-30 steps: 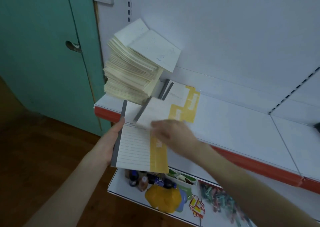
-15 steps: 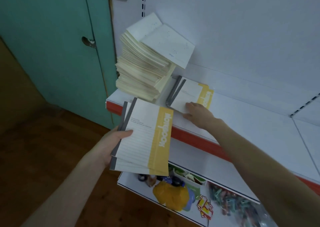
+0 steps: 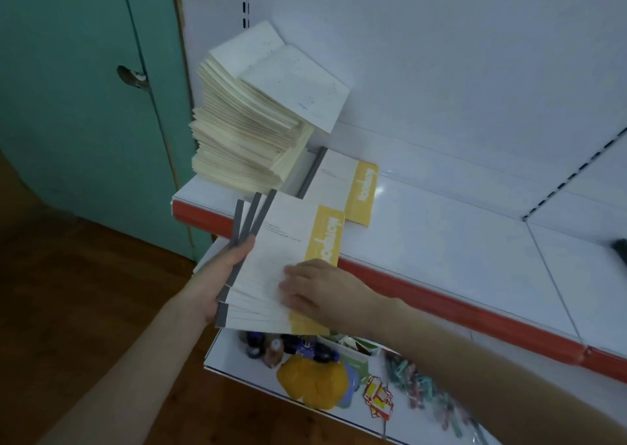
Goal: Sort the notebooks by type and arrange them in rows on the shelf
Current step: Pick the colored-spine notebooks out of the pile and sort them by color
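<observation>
My left hand (image 3: 222, 275) grips a fanned bunch of white notebooks (image 3: 281, 241) with grey spines and yellow bands, held in front of the shelf edge. My right hand (image 3: 319, 290) lies on top of that bunch, fingers curled over the lower right of the top cover. A small pile of the same yellow-banded notebooks (image 3: 342, 186) lies flat on the white shelf (image 3: 441, 241). To its left a tall leaning stack of plain cream notebooks (image 3: 251, 129) stands at the shelf's left end.
The shelf has a red front strip (image 3: 458, 312) and a white back panel. A lower shelf (image 3: 237, 370) carries small bottles, a yellow cap and packets of clips. A teal door (image 3: 84, 88) stands at the left over a wooden floor.
My right hand left the pile on the shelf and came back onto the bunch in my left hand. The held notebooks are now fanned wider.
</observation>
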Motion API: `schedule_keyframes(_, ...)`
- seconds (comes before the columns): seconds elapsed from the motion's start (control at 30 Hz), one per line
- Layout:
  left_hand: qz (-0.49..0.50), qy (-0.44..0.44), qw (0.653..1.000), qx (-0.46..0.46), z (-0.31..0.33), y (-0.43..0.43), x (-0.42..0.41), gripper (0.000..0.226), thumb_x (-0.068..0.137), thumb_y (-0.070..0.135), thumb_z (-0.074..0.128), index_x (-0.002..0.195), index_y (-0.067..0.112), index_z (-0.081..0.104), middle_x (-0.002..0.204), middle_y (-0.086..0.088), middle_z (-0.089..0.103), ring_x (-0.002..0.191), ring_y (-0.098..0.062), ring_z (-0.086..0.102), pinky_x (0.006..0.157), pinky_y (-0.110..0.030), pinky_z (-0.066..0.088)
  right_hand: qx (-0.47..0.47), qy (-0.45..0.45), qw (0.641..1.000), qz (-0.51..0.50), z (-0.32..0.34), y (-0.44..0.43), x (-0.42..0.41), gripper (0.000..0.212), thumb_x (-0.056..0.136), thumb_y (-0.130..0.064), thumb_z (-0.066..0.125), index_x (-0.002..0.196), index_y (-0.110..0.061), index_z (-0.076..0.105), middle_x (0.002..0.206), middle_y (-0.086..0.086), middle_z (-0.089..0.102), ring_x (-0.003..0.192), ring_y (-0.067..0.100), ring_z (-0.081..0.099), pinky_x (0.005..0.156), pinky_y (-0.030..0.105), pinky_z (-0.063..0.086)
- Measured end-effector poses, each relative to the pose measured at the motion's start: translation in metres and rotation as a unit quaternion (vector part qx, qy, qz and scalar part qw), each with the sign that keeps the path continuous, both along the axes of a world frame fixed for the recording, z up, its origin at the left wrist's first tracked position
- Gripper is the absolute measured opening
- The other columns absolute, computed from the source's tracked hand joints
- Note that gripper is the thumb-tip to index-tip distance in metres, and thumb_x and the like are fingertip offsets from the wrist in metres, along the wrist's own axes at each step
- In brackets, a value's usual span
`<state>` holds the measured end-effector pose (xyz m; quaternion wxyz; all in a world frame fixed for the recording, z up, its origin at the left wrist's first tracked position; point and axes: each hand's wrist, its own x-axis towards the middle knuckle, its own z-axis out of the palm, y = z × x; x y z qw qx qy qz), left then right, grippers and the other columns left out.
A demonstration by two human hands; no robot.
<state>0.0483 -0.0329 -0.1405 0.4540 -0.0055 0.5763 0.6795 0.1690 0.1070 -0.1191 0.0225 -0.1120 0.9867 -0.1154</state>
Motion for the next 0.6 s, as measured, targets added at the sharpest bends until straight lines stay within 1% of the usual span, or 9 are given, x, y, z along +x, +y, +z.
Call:
schedule_keyframes(0.07, -0.001, 0.037, 0.999, -0.023, -0.002, -0.003, 0.000, 0.021, 0.088, 0.022, 0.059, 0.107, 0.014, 0.063, 0.075, -0.006, 0.073, 0.064, -0.021, 0.069, 0.047, -0.029, 0.052, -0.091, -0.020, 0.994, -0.061, 0.002, 0.015, -0.012, 0.033, 0.099, -0.023, 0.041, 0.101, 0.002, 0.064, 0.101, 0.014, 0.065, 0.094, 0.027, 0.058, 0.089, 0.036, 0.041)
schedule_keyframes(0.1, 0.002, 0.043, 0.999, -0.030, -0.004, -0.005, -0.001, 0.015, 0.088, 0.016, 0.059, 0.103, 0.016, 0.063, 0.073, -0.004, 0.073, 0.066, -0.021, 0.069, 0.049, -0.030, 0.052, -0.120, 0.003, 0.986, -0.112, 0.002, 0.029, -0.022, 0.032, 0.099, -0.021, 0.041, 0.104, 0.001, 0.063, 0.106, 0.014, 0.064, 0.097, 0.026, 0.058, 0.088, 0.036, 0.042)
schedule_keyframes(0.13, 0.002, 0.047, 0.998, -0.032, -0.006, -0.009, -0.003, 0.013, 0.088, 0.013, 0.059, 0.098, 0.018, 0.063, 0.073, -0.003, 0.073, 0.070, -0.021, 0.068, 0.054, -0.031, 0.052, -0.118, 0.037, 0.978, -0.169, 0.002, 0.045, -0.034, 0.030, 0.099, -0.020, 0.041, 0.110, -0.001, 0.061, 0.114, 0.013, 0.062, 0.105, 0.026, 0.056, 0.092, 0.036, 0.042)
schedule_keyframes(0.2, 0.004, 0.054, 0.998, -0.031, -0.005, -0.017, -0.004, 0.015, 0.087, 0.010, 0.059, 0.096, 0.021, 0.063, 0.078, -0.003, 0.074, 0.074, -0.022, 0.069, 0.058, -0.032, 0.053, -0.040, 0.040, 0.963, -0.265, -0.003, 0.080, -0.057, 0.037, 0.098, -0.022, 0.041, 0.131, -0.006, 0.047, 0.138, 0.012, 0.047, 0.127, 0.027, 0.041, 0.105, 0.034, 0.033)
schedule_keyframes(0.27, 0.010, 0.058, 0.998, -0.033, -0.006, -0.025, -0.006, 0.021, 0.086, 0.009, 0.059, 0.104, 0.020, 0.062, 0.084, -0.005, 0.074, 0.074, -0.022, 0.070, 0.056, -0.032, 0.054, 0.042, -0.030, 0.950, -0.309, -0.011, 0.106, -0.071, 0.047, 0.098, -0.026, 0.041, 0.140, -0.005, 0.033, 0.147, 0.013, 0.032, 0.136, 0.028, 0.029, 0.109, 0.035, 0.025)
schedule_keyframes(0.33, 0.018, 0.058, 0.998, -0.031, -0.006, -0.032, -0.008, 0.031, 0.085, 0.009, 0.060, 0.115, 0.017, 0.059, 0.093, -0.009, 0.072, 0.079, -0.025, 0.069, 0.058, -0.033, 0.054, 0.081, -0.054, 0.947, -0.306, -0.021, 0.118, -0.075, 0.039, 0.098, -0.024, 0.040, 0.131, -0.003, 0.040, 0.136, 0.015, 0.042, 0.129, 0.031, 0.037, 0.102, 0.037, 0.031)
schedule_keyframes(0.43, 0.031, 0.055, 0.998, -0.029, -0.007, -0.039, -0.010, 0.039, 0.085, 0.010, 0.061, 0.123, 0.016, 0.054, 0.098, -0.011, 0.070, 0.077, -0.023, 0.069, 0.049, -0.029, 0.053, 0.117, -0.028, 0.951, -0.285, -0.026, 0.122, -0.075, 0.025, 0.097, -0.006, 0.035, 0.117, -0.002, 0.049, 0.118, 0.015, 0.052, 0.113, 0.033, 0.049, 0.088, 0.037, 0.039)
schedule_keyframes(0.53, 0.032, 0.054, 0.998, -0.022, -0.010, -0.042, -0.012, 0.042, 0.084, 0.011, 0.062, 0.125, 0.016, 0.054, 0.099, -0.010, 0.070, 0.083, -0.024, 0.068, 0.057, -0.031, 0.053, 0.110, -0.018, 0.948, -0.299, -0.014, 0.118, -0.072, 0.035, 0.091, 0.005, 0.033, 0.122, -0.003, 0.046, 0.113, 0.018, 0.057, 0.099, 0.034, 0.055, 0.077, 0.037, 0.042)
schedule_keyframes(0.6, 0.025, 0.060, 0.998, -0.018, -0.009, -0.041, -0.010, 0.034, 0.085, 0.012, 0.061, 0.119, 0.017, 0.058, 0.089, -0.005, 0.073, 0.078, -0.019, 0.069, 0.058, -0.029, 0.052, 0.107, 0.007, 0.942, -0.319, -0.001, 0.111, -0.067, 0.039, 0.089, 0.007, 0.033, 0.125, -0.004, 0.043, 0.106, 0.020, 0.060, 0.083, 0.034, 0.055, 0.068, 0.036, 0.039)
